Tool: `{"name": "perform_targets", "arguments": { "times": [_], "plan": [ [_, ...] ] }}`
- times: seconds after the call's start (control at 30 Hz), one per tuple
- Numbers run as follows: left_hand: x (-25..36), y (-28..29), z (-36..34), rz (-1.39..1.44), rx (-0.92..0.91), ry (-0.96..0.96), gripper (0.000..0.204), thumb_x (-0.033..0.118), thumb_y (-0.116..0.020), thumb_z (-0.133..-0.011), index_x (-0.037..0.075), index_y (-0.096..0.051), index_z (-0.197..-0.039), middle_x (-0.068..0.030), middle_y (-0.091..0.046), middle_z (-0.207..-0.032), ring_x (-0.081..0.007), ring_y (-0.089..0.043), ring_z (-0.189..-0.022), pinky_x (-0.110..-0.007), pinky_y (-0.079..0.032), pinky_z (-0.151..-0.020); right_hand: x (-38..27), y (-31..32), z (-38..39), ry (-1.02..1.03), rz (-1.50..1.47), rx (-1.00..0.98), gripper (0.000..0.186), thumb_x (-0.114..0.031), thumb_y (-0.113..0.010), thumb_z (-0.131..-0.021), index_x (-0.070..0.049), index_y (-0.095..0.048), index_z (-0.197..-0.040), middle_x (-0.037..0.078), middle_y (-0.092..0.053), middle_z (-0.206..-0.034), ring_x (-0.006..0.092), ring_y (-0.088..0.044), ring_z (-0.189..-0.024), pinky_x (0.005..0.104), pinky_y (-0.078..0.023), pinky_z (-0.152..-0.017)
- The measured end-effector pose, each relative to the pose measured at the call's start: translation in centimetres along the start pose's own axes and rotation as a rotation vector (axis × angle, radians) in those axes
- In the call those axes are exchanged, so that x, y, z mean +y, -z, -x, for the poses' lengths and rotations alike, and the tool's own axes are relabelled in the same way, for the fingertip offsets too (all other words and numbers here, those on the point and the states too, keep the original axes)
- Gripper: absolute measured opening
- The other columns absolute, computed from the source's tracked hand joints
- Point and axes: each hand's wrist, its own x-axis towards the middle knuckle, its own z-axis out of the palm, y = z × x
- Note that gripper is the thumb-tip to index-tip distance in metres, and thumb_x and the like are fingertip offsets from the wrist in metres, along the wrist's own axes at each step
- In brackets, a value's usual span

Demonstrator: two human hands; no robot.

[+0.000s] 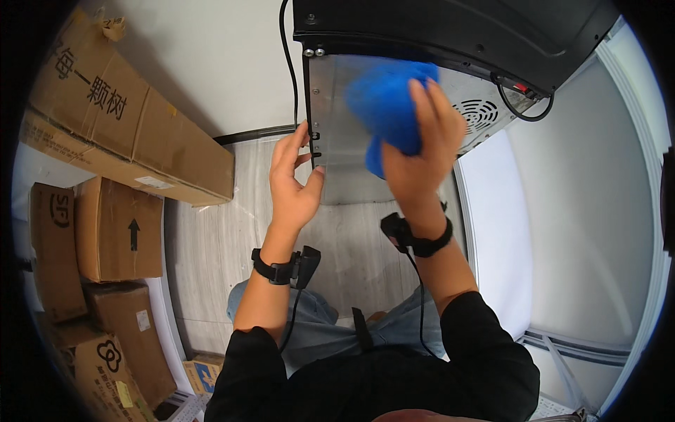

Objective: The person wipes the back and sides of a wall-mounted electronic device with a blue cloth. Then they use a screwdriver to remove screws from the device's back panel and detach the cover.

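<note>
A bunched blue cloth (387, 105) is in my right hand (425, 151), pressed against the bare metal panel (337, 141) of a black machine (450, 28). The cloth is slightly smeared by motion. My right fingers curl over its right side. At the panel's left edge, my left hand (292, 172) rests with the thumb on the front face and the fingers round the side, gripping the edge. Round vent slots (477, 116) show in the panel to the right of my right hand.
A black cable (288, 63) hangs left of the machine; another short cable (524, 112) loops at its right. Cardboard boxes (126, 225) stand stacked along the left, under a long carton (133, 105). White panels (499, 232) stand on the right. Each wrist wears a strapped, wired device.
</note>
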Motion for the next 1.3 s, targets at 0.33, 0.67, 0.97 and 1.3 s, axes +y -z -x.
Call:
{"name": "perform_targets", "arguments": {
  "times": [0.33,0.67,0.97,1.3],
  "plan": [
    [-0.1,0.8,0.3,0.199,-0.047,0.117,0.082,-0.015,-0.044,-0.064,0.006,-0.038,-0.143,-0.0122,-0.046,-0.139,-0.0246,-0.046,-0.127,-0.036,-0.045,-0.099,-0.4,-2.9,3.5,0.110,-0.123,-0.097,0.064,0.000,-0.071,-0.057,-0.016,-0.063,-0.119,0.005,-0.057,-0.128,0.0278,-0.048,-0.099,0.0387,-0.041,-0.084],
    [-0.1,2.3,-0.2,0.408,-0.097,0.214,0.094,-0.005,-0.040,-0.052,0.004,-0.034,-0.145,-0.0124,-0.048,-0.135,-0.0223,-0.044,-0.127,-0.027,-0.034,-0.104,-1.5,-5.3,6.3,0.270,-0.093,-0.309,0.057,0.000,-0.068,-0.057,-0.019,-0.068,-0.111,-0.002,-0.061,-0.123,0.0252,-0.048,-0.097,0.0367,-0.038,-0.079],
    [-1.5,2.2,-0.4,0.488,-0.138,0.200,0.086,-0.009,-0.038,-0.055,0.001,-0.038,-0.141,-0.0171,-0.048,-0.137,-0.0257,-0.045,-0.128,-0.035,-0.034,-0.107,-0.3,-6.4,10.3,0.186,-0.116,-0.293,0.055,0.003,-0.065,-0.059,-0.018,-0.068,-0.110,-0.003,-0.062,-0.121,0.0250,-0.049,-0.097,0.0371,-0.038,-0.079],
    [-5.0,0.7,0.1,0.038,-0.013,0.127,0.035,-0.005,-0.056,-0.085,0.003,-0.059,-0.119,-0.0070,-0.062,-0.111,-0.0156,-0.060,-0.102,-0.028,-0.048,-0.087,3.0,-6.0,16.2,0.012,-0.030,-0.250,0.063,0.003,-0.068,-0.055,-0.017,-0.067,-0.114,0.007,-0.056,-0.123,0.0299,-0.051,-0.103,0.0404,-0.040,-0.084]
  ]
}}
